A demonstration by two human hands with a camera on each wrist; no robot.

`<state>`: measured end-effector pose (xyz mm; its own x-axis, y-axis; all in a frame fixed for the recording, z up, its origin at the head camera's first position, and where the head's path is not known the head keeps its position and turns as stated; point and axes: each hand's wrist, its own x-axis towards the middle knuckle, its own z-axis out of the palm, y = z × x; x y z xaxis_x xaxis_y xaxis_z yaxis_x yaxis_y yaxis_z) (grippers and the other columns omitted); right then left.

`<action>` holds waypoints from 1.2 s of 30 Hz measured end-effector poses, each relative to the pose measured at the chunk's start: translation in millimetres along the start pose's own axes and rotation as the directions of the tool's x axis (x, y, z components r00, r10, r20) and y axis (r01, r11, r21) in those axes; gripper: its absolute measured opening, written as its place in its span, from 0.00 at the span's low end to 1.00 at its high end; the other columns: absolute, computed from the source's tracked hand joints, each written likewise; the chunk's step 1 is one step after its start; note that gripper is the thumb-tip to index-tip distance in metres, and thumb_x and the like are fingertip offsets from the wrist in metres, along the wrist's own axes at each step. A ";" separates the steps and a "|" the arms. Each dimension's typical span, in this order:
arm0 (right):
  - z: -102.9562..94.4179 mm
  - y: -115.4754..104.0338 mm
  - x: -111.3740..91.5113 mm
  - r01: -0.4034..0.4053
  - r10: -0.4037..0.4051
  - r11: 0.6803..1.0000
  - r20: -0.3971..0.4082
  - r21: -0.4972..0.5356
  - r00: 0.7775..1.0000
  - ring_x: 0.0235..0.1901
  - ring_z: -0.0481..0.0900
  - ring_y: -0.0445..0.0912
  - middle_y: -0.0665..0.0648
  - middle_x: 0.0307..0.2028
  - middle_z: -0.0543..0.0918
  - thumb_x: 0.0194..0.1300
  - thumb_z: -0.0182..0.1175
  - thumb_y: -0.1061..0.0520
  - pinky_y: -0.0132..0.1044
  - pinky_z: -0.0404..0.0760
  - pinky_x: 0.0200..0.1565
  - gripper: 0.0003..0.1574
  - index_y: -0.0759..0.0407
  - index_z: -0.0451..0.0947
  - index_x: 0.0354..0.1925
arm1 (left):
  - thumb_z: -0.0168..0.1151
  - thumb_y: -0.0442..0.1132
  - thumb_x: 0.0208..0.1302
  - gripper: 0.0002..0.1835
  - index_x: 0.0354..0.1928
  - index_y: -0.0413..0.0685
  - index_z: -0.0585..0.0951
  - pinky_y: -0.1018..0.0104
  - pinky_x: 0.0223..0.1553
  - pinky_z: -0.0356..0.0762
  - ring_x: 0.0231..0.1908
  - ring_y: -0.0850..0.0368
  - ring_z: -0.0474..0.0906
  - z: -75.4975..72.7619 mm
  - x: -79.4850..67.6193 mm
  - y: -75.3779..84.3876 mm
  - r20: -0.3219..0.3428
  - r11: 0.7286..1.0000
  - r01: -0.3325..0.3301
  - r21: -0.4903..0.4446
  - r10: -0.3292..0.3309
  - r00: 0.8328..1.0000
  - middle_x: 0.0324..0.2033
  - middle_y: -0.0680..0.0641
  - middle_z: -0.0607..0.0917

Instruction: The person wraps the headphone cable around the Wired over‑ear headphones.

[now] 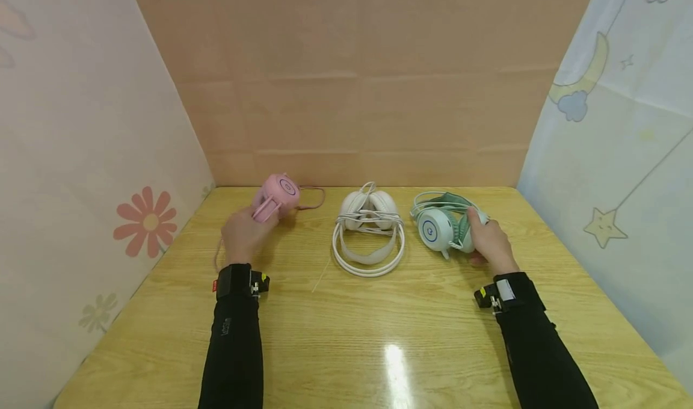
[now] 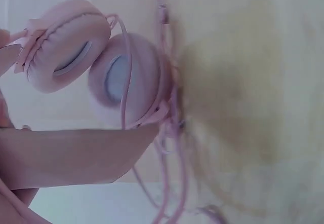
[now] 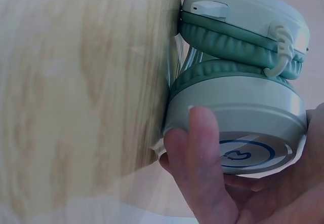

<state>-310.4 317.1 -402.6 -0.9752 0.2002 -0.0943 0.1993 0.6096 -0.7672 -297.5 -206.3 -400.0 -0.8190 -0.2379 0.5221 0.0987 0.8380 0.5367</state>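
My left hand [image 1: 246, 234] grips a pair of pink headphones [image 1: 280, 192] at the back left of the table, lifted at least partly off the wood. Its two padded ear cups [image 2: 68, 46] face the left wrist camera, and a pink cord hangs beside them. On the right, my right hand [image 1: 491, 243] holds one ear cup of mint-green headphones [image 1: 435, 228], with fingers and thumb around its outer side. Darker green cushions [image 3: 228, 44] and a blue ring logo show in the right wrist view. These headphones appear to touch the table.
Between the hands lie white headphones [image 1: 354, 207], bound with their own coiled cable. The wooden table [image 1: 335, 337] ends at a brown back panel [image 1: 357, 84]. Patterned side walls stand left and right. A pink cord [image 1: 313, 198] trails behind the left pair.
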 end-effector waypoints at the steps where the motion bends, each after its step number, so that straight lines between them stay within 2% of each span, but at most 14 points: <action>1: 0.2 -0.2 0.0 0.000 0.000 1.000 0.004 0.004 1.000 0.20 0.83 0.56 0.78 0.48 0.70 0.67 0.28 0.17 0.50 0.85 0.26 0.72 0.83 0.48 0.70 | 0.65 0.62 0.60 0.28 0.25 0.41 0.79 0.53 0.27 0.68 0.25 0.44 0.76 -1.5 0.4 1.5 -0.020 1.000 0.002 -0.011 -0.002 1.000 0.22 0.42 0.79; 5: 1.3 -1.0 0.3 -0.008 0.008 1.000 0.012 -0.008 1.000 0.21 0.82 0.56 0.76 0.47 0.69 0.67 0.28 0.16 0.49 0.85 0.26 0.72 0.83 0.47 0.71 | 0.66 0.61 0.59 0.29 0.24 0.39 0.79 0.59 0.23 0.63 0.20 0.48 0.72 -7.4 1.4 9.6 -0.078 0.998 -0.003 -0.070 -0.002 0.997 0.18 0.44 0.77; 9: 1.9 -2.1 -0.5 -0.020 0.021 0.999 0.013 -0.026 1.000 0.21 0.82 0.56 0.75 0.46 0.69 0.67 0.27 0.16 0.48 0.85 0.26 0.72 0.82 0.48 0.70 | 0.68 0.61 0.58 0.29 0.26 0.36 0.81 0.59 0.23 0.65 0.20 0.48 0.73 -14.6 2.3 21.5 -0.110 0.982 0.011 -0.188 -0.032 0.993 0.20 0.41 0.81; 13: 1.8 -2.9 -1.8 -0.028 0.028 0.999 0.011 -0.026 1.000 0.20 0.81 0.56 0.76 0.46 0.69 0.66 0.28 0.16 0.49 0.85 0.25 0.73 0.82 0.47 0.70 | 0.73 0.58 0.55 0.28 0.27 0.34 0.83 0.61 0.24 0.68 0.22 0.50 0.74 -23.0 3.1 37.1 -0.134 0.947 0.022 -0.321 -0.068 0.989 0.23 0.39 0.83; 19: 1.8 -4.1 -2.0 -0.029 0.029 0.999 0.002 -0.035 1.000 0.19 0.82 0.55 0.77 0.48 0.68 0.65 0.28 0.15 0.48 0.84 0.25 0.74 0.82 0.45 0.72 | 0.75 0.55 0.52 0.25 0.23 0.35 0.82 0.67 0.20 0.66 0.20 0.54 0.72 -30.1 4.5 59.5 -0.144 0.877 -0.050 -0.478 -0.022 0.989 0.19 0.44 0.80; 26: -6.5 -10.1 -7.6 0.008 -0.006 0.995 0.015 -0.097 1.000 0.19 0.84 0.55 0.74 0.39 0.75 0.69 0.28 0.19 0.48 0.85 0.28 0.68 0.84 0.59 0.63 | 0.73 0.55 0.53 0.25 0.22 0.38 0.80 0.68 0.17 0.62 0.18 0.59 0.68 -38.9 2.6 78.6 -0.133 0.838 -0.072 -0.540 -0.001 0.991 0.18 0.50 0.75; 30: -15.2 -18.1 -13.1 0.035 -0.035 0.983 0.004 -0.182 0.999 0.20 0.84 0.54 0.70 0.32 0.81 0.72 0.28 0.21 0.45 0.81 0.28 0.64 0.82 0.68 0.56 | 0.74 0.52 0.54 0.23 0.20 0.40 0.77 0.69 0.15 0.60 0.16 0.62 0.64 -46.3 1.6 87.1 -0.134 0.779 -0.076 -0.622 -0.011 0.991 0.15 0.52 0.72; 32: -20.1 -22.4 -16.2 0.046 -0.050 0.967 -0.006 -0.251 0.999 0.21 0.82 0.54 0.68 0.28 0.81 0.73 0.28 0.22 0.44 0.77 0.27 0.62 0.80 0.73 0.50 | 0.75 0.50 0.55 0.22 0.20 0.41 0.78 0.69 0.14 0.61 0.14 0.63 0.65 -48.8 1.2 91.2 -0.126 0.737 -0.089 -0.670 0.005 0.992 0.13 0.53 0.72; 34: -24.9 -27.2 -19.9 0.059 -0.070 0.949 -0.024 -0.309 0.997 0.27 0.81 0.59 0.72 0.33 0.81 0.73 0.28 0.22 0.47 0.73 0.28 0.61 0.79 0.74 0.48 | 0.74 0.48 0.57 0.21 0.19 0.41 0.78 0.70 0.12 0.62 0.11 0.63 0.65 -50.0 0.5 95.7 -0.117 0.694 -0.103 -0.713 0.028 0.993 0.12 0.54 0.72; 36: -28.2 -31.9 -22.5 0.064 -0.088 0.934 -0.053 -0.350 0.995 0.35 0.80 0.66 0.77 0.42 0.80 0.72 0.27 0.22 0.53 0.74 0.32 0.61 0.79 0.73 0.51 | 0.74 0.46 0.58 0.20 0.19 0.41 0.78 0.70 0.11 0.63 0.10 0.64 0.66 -50.9 -0.6 100.6 -0.109 0.653 -0.117 -0.748 0.053 0.993 0.10 0.54 0.72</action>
<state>-292.2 314.7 -358.2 -0.9824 0.1866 0.0071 0.1580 0.8511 -0.5006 -258.3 -146.9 -312.6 -0.7460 -0.2450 0.6192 0.5836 0.2074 0.7852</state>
